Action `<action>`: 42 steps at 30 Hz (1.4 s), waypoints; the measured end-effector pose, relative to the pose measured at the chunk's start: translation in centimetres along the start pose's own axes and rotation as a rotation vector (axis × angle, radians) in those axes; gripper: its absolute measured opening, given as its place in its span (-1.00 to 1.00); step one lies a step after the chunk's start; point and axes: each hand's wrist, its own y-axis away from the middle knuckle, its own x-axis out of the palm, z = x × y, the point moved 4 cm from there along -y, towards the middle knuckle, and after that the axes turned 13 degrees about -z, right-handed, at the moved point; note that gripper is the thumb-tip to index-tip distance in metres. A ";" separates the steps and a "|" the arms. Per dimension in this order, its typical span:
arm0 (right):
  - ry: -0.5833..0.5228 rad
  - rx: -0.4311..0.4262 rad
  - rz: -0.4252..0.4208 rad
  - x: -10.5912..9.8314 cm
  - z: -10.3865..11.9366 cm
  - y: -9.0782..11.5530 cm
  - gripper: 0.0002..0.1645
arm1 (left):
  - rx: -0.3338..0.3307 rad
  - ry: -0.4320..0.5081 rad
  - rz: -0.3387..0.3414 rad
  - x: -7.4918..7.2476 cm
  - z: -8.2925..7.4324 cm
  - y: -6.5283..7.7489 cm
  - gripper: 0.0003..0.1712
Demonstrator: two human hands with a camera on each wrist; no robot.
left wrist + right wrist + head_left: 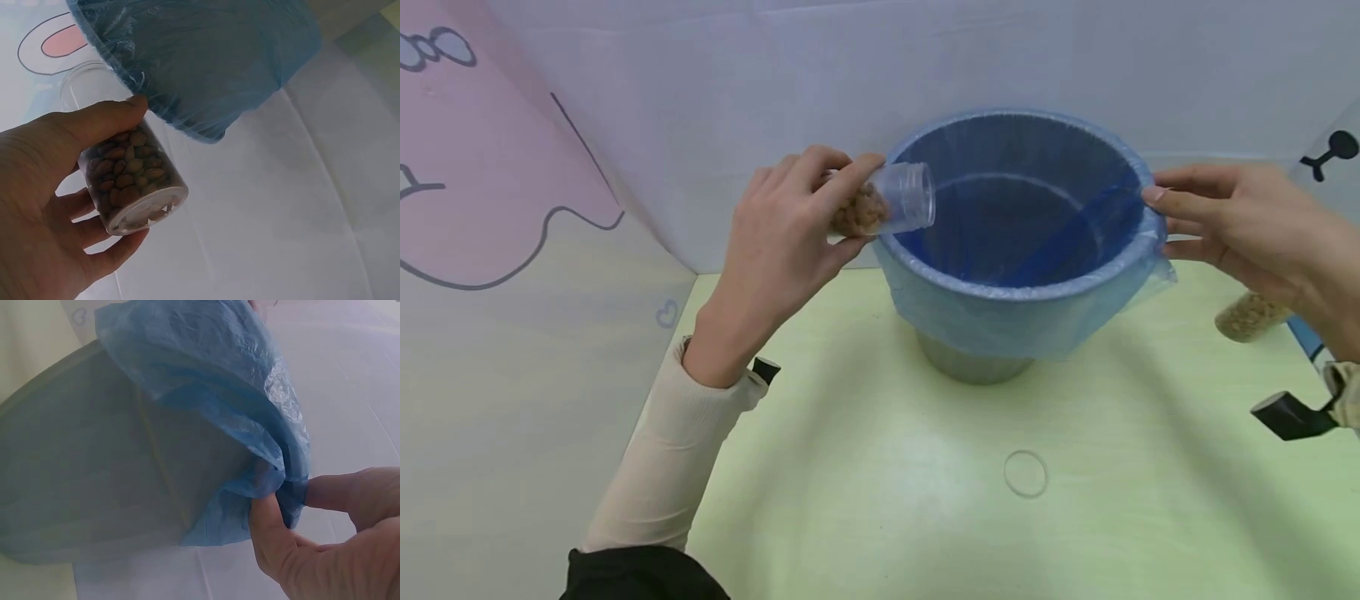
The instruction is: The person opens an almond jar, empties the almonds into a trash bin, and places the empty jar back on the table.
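My left hand (793, 225) grips a clear plastic jar (904, 196) that lies almost level, its lidless mouth pointing over the left rim of the bin. Brown almonds (128, 165) fill the jar's bottom half in the left wrist view. A grey bin (973, 367) stands on the table, lined with a thin blue plastic bag (992, 321) whose edge is folded down outside the rim. At the right side of that rim, my right hand (1247, 212) pinches the bag's folded edge (269, 478) between thumb and fingers. Inside the bin only the blue lining shows.
On the yellow-green table (880, 500), a thin ring (1026, 473) lies in front of the bin. A second jar (1249, 318) with pale contents lies at the right, partly behind my right wrist. A white wall sheet (737, 100) rises right behind the bin.
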 end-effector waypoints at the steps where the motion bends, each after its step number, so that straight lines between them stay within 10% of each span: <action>1: -0.025 0.007 0.008 0.0 0.0 -0.1 -0.46 | 0.008 -0.007 -0.002 0.1 0.0 0.0 -0.28; 42: -0.283 0.085 0.037 0.3 0.0 0.4 -0.58 | 0.084 -0.078 -0.039 0.2 -0.8 -1.9 -0.32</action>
